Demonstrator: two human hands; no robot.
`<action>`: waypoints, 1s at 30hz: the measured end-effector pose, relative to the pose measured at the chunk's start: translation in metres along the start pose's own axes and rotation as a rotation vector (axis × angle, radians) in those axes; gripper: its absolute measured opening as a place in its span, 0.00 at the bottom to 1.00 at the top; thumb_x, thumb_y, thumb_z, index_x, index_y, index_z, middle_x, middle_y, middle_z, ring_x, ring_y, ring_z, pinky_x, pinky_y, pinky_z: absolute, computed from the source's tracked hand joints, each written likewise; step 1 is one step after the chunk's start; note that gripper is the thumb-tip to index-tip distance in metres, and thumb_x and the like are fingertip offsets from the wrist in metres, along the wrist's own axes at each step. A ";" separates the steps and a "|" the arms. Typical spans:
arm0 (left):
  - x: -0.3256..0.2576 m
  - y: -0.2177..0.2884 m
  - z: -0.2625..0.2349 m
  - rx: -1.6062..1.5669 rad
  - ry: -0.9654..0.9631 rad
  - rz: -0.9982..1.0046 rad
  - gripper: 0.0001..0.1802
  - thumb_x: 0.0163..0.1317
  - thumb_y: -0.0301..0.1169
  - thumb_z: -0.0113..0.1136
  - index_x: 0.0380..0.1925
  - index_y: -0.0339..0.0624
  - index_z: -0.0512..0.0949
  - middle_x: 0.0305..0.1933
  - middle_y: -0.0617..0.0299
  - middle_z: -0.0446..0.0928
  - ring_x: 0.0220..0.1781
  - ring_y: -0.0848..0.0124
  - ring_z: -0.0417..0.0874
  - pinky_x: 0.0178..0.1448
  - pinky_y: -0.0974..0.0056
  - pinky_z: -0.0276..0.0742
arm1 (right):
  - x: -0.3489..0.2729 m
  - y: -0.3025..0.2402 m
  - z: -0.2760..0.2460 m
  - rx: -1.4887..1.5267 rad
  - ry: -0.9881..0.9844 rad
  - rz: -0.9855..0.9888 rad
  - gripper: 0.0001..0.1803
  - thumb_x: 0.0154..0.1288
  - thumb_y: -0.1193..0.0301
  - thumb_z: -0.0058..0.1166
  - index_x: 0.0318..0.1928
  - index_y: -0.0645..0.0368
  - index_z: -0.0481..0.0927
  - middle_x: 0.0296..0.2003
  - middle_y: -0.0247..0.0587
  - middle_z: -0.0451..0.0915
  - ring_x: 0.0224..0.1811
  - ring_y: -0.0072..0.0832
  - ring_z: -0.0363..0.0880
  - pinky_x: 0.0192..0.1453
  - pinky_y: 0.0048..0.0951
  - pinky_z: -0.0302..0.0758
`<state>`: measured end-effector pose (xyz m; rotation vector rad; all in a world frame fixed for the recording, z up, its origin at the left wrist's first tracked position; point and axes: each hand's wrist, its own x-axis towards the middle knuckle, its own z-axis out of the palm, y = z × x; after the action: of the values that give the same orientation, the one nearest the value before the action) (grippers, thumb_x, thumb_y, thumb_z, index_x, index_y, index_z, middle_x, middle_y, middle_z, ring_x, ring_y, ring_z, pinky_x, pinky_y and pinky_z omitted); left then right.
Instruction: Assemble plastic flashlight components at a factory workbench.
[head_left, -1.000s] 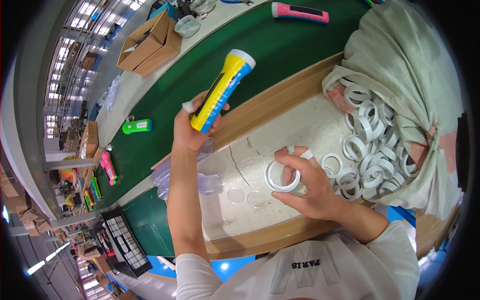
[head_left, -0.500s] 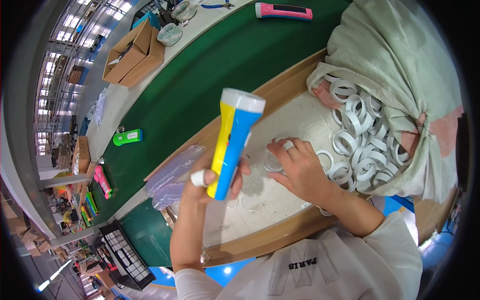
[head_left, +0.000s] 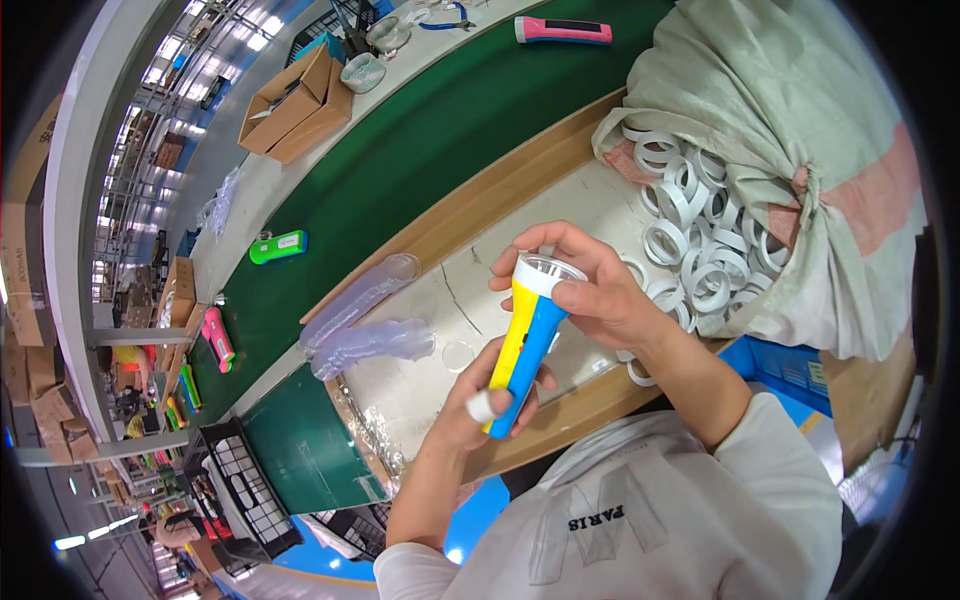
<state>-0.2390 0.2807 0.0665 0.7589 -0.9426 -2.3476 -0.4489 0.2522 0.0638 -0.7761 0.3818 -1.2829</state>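
Right above the tray (head_left: 480, 265), this person's left hand (head_left: 470, 405) has fingers wrapped round a flashlight (head_left: 525, 345), right hand (head_left: 605, 290) clamped on its white rim (head_left: 537, 278).

the person's left hand (head_left: 485, 402) is gripping the narrow end of a yellow-and-blue flashlight (head_left: 528, 340), and the right hand (head_left: 603, 290) is holding its white-rimmed head. beneath, a brown-walled tray (head_left: 500, 202) is carrying white rings (head_left: 690, 262), which are lying heaped at its right end by a pale sack (head_left: 770, 110); clear plastic sleeves (head_left: 372, 345) are resting at its far left corner. beyond its far edge, a green belt (head_left: 430, 150) is bearing a pink flashlight (head_left: 540, 32).
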 end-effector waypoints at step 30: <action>-0.003 -0.054 0.057 0.268 0.234 -0.043 0.23 0.51 0.23 0.62 0.48 0.38 0.67 0.32 0.64 0.72 0.31 0.76 0.75 0.37 0.69 0.74 | -0.030 0.000 0.009 -0.018 0.109 0.084 0.21 0.52 0.61 0.62 0.42 0.57 0.70 0.39 0.46 0.76 0.41 0.36 0.80 0.59 0.45 0.74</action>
<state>-0.2861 0.3435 0.0618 1.1419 -1.1570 -2.1315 -0.4509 0.2838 0.0655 -0.6998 0.5088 -1.2477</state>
